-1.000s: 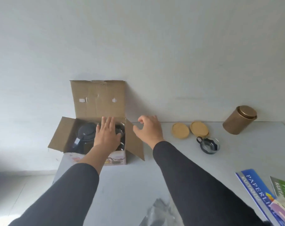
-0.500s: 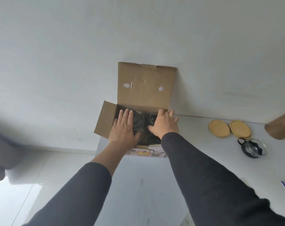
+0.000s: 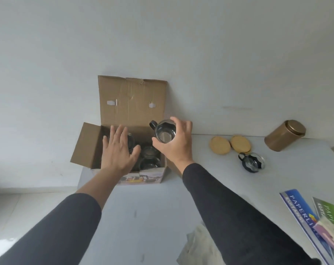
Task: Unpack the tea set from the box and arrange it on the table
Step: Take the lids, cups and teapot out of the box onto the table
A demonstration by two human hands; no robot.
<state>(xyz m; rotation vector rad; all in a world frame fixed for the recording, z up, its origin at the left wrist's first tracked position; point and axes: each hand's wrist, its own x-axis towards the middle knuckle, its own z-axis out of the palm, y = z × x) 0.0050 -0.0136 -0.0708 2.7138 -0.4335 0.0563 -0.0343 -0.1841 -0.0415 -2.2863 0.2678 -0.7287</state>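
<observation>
Now the right hand [image 3: 178, 142] grips a glass cup [image 3: 165, 131] above the box [image 3: 131, 104] rim. Left hand [image 3: 117, 152] lies flat, fingers apart, over the opening; bare surface [image 3: 152, 217] in front.

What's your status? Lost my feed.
Right hand grips clear glass cup with black handle above open cardboard box. Left hand open over box. Nothing blocking.

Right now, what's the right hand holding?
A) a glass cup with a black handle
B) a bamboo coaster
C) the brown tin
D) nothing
A: the right hand curls round a glass cup with a black handle, lifted above the open box, while the coasters and tin sit untouched on the table.
</observation>
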